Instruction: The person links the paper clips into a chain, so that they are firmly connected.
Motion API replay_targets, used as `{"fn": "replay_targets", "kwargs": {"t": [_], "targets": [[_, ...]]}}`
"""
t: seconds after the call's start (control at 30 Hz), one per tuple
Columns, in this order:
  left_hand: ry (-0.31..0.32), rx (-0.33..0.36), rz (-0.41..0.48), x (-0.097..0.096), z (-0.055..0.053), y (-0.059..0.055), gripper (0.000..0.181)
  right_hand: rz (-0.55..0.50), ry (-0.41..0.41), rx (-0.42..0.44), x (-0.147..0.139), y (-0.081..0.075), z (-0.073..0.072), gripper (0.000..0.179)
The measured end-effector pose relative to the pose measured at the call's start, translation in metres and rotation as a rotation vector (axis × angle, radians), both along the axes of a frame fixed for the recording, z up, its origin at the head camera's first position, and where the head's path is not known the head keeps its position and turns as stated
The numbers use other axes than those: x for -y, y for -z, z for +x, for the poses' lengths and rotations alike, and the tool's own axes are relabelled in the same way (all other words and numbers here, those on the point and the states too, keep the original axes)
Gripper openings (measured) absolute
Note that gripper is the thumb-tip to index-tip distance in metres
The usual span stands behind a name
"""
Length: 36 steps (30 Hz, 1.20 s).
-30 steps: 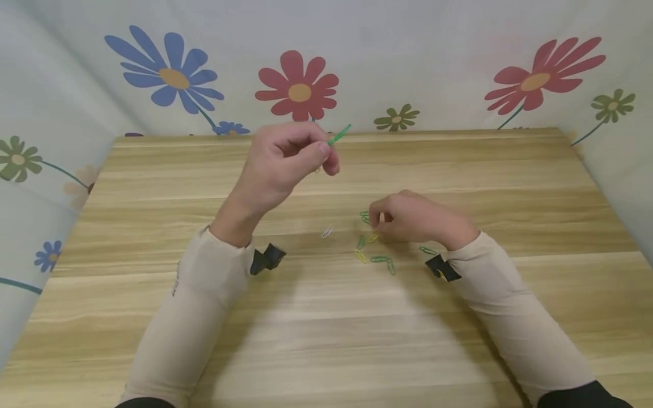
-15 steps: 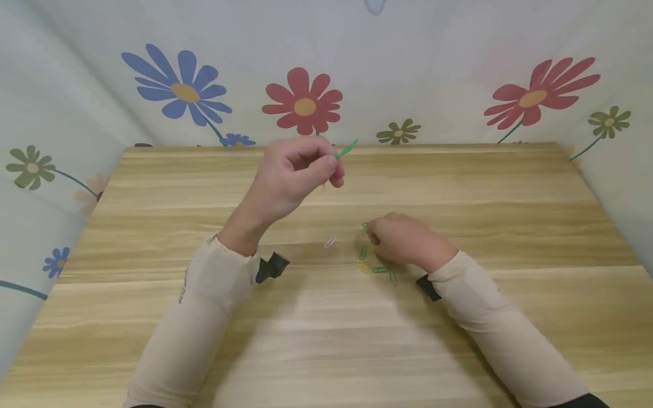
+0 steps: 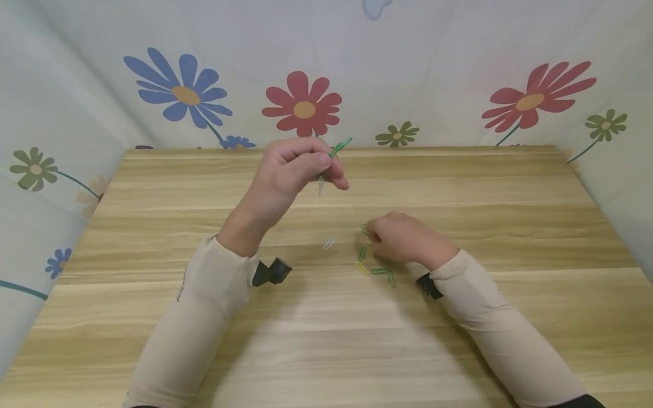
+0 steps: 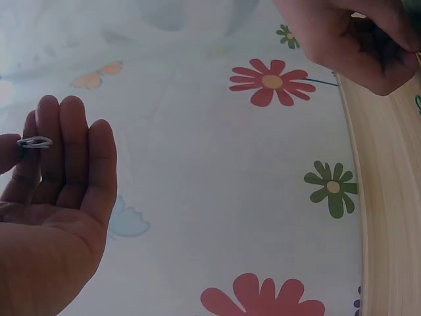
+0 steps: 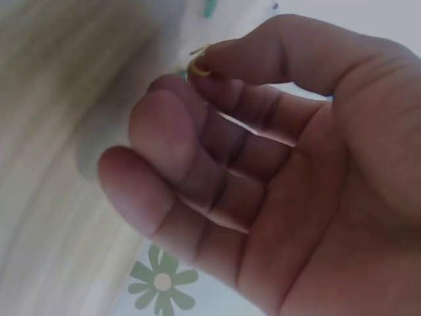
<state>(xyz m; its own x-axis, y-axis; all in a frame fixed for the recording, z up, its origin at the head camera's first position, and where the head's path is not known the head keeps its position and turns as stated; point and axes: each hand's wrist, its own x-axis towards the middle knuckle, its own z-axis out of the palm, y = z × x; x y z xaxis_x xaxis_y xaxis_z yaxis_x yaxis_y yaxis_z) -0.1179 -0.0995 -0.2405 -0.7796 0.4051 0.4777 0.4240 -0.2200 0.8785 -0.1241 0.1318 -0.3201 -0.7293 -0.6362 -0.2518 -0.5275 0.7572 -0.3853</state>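
Two pinches, apparently mid-gathering
Our left hand [image 3: 296,167] pinches a green clip [image 3: 340,147] and white clip [image 4: 35,142] aloft; our right hand [image 3: 408,241], a yellow clip [image 5: 198,70] low beside loose clips [image 3: 379,271]; next probably calls for a steady lift.

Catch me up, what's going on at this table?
A person is handling paper clips over a wooden table. The left hand, raised, pinches a green paper clip, with a white clip showing below the fingers; whether those two are linked isn't clear. The right hand, low at the table, pinches a yellow clip. Near it lie several loose green clips and another yellow one, with another white one a little apart.
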Motion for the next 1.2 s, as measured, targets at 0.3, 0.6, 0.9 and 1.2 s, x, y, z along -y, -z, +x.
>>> {"fn": "replay_targets", "kwargs": {"t": [0.3,0.6,0.9,1.2], "targets": [[0.039,-0.046,-0.037,-0.002,-0.001,0.001,0.022,-0.375,0.07,0.092,-0.019,-0.037,-0.003,0.013],[-0.049,-0.219,-0.363,-0.013,0.007,-0.001,0.018,-1.024,0.091,0.256,-0.03,-0.071,0.011,0.012],[-0.086,-0.497,-0.488,-0.021,0.014,0.0,0.018,-1.057,0.025,0.113,-0.026,-0.082,0.026,0.011],[-0.024,-0.37,-0.439,-0.018,0.013,0.0,0.019,-0.881,0.015,-0.099,-0.026,-0.085,0.032,0.009]]}}
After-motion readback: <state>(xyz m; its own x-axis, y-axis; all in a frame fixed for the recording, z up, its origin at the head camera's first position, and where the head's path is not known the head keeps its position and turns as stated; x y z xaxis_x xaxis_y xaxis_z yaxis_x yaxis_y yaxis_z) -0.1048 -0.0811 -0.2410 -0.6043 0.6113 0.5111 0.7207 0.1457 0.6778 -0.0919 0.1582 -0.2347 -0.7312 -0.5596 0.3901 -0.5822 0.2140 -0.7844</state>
